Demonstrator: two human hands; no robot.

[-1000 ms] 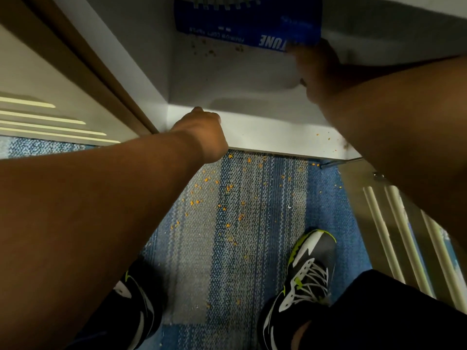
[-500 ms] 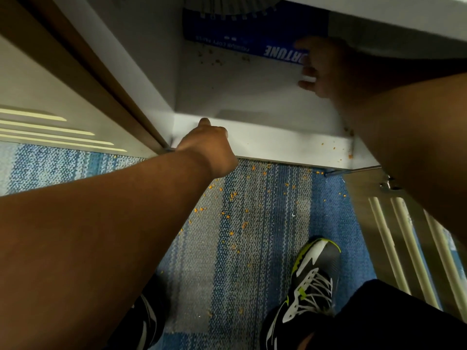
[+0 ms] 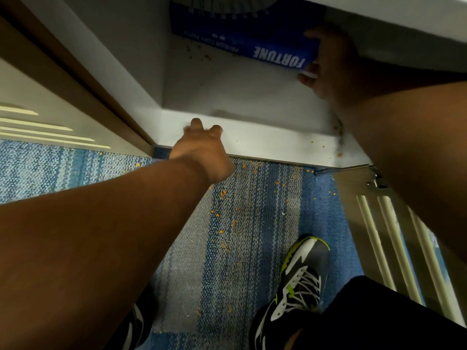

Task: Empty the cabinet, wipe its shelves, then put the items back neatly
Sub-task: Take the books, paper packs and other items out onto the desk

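Head view: a blue box with white FORTUNE lettering, upside down from here, lies flat at the back of the cabinet's bottom shelf. The right hand grips its near right corner, fingers curled round it. Orange crumbs dot the white shelf beside the box. At the shelf's front lip the left hand reaches with fingers loose and spread, holding nothing. Below, more crumbs litter the striped blue carpet near a black-and-white shoe.
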